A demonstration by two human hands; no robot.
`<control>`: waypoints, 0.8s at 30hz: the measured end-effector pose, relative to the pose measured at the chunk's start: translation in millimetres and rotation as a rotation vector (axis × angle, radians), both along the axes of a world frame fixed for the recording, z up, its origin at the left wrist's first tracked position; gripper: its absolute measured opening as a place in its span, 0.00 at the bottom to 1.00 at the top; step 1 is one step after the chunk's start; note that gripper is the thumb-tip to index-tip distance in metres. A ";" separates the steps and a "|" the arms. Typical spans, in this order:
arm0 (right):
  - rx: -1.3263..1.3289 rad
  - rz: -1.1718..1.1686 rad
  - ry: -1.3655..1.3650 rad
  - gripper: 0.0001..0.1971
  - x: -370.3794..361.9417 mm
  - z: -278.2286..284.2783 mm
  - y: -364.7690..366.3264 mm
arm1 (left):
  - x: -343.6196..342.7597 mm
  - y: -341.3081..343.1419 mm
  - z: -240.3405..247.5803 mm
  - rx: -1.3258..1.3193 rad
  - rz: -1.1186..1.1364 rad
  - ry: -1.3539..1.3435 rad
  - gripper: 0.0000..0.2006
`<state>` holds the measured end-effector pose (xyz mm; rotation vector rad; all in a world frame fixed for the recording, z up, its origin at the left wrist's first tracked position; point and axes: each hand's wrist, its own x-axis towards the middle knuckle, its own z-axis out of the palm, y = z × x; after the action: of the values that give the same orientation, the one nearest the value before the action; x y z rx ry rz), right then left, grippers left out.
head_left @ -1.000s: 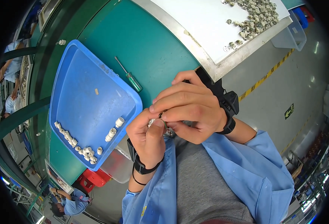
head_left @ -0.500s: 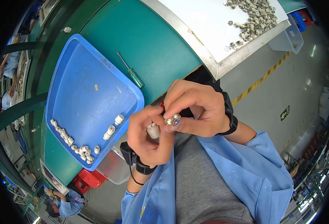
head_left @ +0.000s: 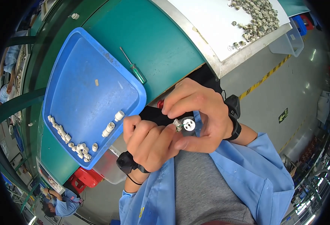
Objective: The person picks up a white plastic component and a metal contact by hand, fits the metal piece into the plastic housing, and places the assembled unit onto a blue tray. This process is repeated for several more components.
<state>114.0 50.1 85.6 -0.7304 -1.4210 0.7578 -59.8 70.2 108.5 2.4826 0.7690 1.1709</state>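
Note:
My left hand (head_left: 150, 144) is closed, its thumb and fingertips pinching a small part with a round, holed silver disc (head_left: 188, 125) on a short pale metal stem. The disc points toward my right hand (head_left: 206, 116). That hand curves around the part with thumb and index finger apart, and appears not to touch it. Whether anything else lies inside my left palm is hidden by the fingers. Left of my hands, a blue tray (head_left: 97, 62) holds several small white cylindrical pieces (head_left: 108, 129), some lined up along its walls.
A screwdriver (head_left: 138, 73) with a green handle lies on the green table (head_left: 165, 45) beside the tray. At the upper right, a white metal-edged board (head_left: 206, 22) carries a heap of small metal parts (head_left: 260, 18). Red stools (head_left: 86, 178) stand below; co-workers sit at the left.
My right thumb and fingers have come off the small metal part and spread. My left hand has turned, its fingers now covering the white piece seen in its palm before.

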 end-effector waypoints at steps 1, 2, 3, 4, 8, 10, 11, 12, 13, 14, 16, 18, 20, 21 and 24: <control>0.019 -0.083 -0.052 0.11 -1.1 1.9 -0.3 | -0.1 -0.2 0.8 0.044 0.013 0.055 0.10; 0.017 -0.084 -0.052 0.11 -0.3 1.5 -0.5 | 0.2 -0.4 -0.2 0.043 0.012 0.054 0.10; 0.029 -0.082 -0.057 0.11 1.3 0.5 -0.5 | 0.5 -0.6 -2.4 0.066 0.035 0.042 0.10; 0.042 -0.080 -0.062 0.11 3.2 -0.4 -0.8 | 0.8 -0.8 -4.6 0.089 0.057 0.030 0.10; -0.060 -0.011 -0.037 0.10 9.5 -1.9 -5.4 | -1.1 0.5 -5.4 0.148 0.041 0.072 0.09; -0.118 0.022 -0.021 0.10 10.7 -1.5 -7.7 | -2.5 1.6 -5.7 0.166 0.021 0.100 0.09; -0.177 0.050 0.007 0.10 10.9 -0.7 -8.8 | -2.9 2.4 -6.5 0.182 0.011 0.098 0.09; -0.236 0.078 0.035 0.10 11.0 0.0 -9.8 | -3.3 3.1 -7.4 0.198 0.002 0.097 0.10; -0.294 0.105 0.063 0.10 11.6 0.1 -10.4 | -3.5 3.9 -8.4 0.214 -0.008 0.095 0.10; -0.295 0.104 0.063 0.10 12.4 -0.2 -11.0 | -3.9 4.4 -9.0 0.213 -0.009 0.094 0.10; -0.369 0.155 0.114 0.09 14.2 -1.2 -12.5 | -4.8 5.1 -10.0 0.220 -0.041 0.114 0.10; -0.405 0.181 0.139 0.09 14.9 -1.3 -12.9 | -4.3 5.2 -10.4 0.224 -0.057 0.123 0.09; -0.435 0.183 0.136 0.08 15.3 -0.3 -12.7 | -2.6 5.4 -10.6 -0.042 -0.093 0.039 0.08; -0.450 0.184 0.134 0.08 15.4 -0.1 -12.6 | -1.9 5.1 -10.8 -0.175 -0.112 -0.004 0.08; -0.391 0.151 0.199 0.08 17.6 -9.9 -11.2 | -5.6 -5.6 -28.4 -0.562 -0.133 -0.294 0.09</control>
<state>131.6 38.9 75.7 -0.8252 -1.1681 1.2140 -65.5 64.7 80.1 1.8268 0.7149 1.0591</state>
